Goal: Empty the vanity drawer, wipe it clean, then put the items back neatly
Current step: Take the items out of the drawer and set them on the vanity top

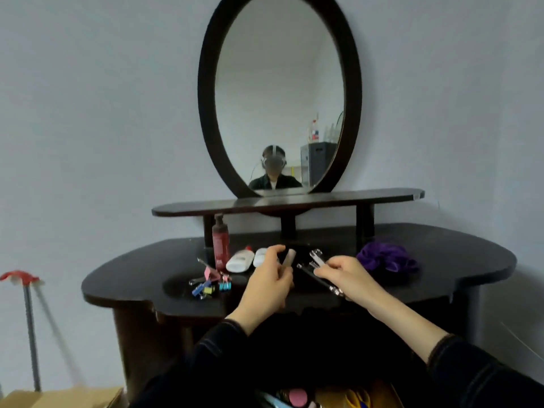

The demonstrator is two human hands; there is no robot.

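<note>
Vanity contents, all positions taken from the red pump bottle point(220, 243), upright at the back left of the worktop point(459, 260).

- Left hand point(269, 279): right of the bottle, raised over the worktop; fingers curled, pinching a pale flat stick point(290, 256) that stands out above the fingertips.
- Right hand point(343, 273): further right of the bottle; fingers curled round a dark slim rod point(315, 278) with metal ends, held slantwise.
- Metal clipper-like tool point(317, 258): right of the bottle, just past the right fingertips; gripped or merely lying there, cannot tell.
- Two white tubes point(240, 261): lying just right of the bottle's base, side by side.
- Binder clips point(209, 285): loose heap just in front of the bottle; pink, blue, yellow, teal.
- Purple scrunchie point(386, 257): far right of the bottle, on the worktop.
- Drawer point(323, 399): well below and right of the bottle, at the lower edge, pulled open beneath both sleeves; holds a pink round piece point(298, 397) and yellow-handled scissors point(357, 399), blurred.
- Oval mirror point(279, 92): above the bottle, behind a raised shelf point(382, 195).
</note>
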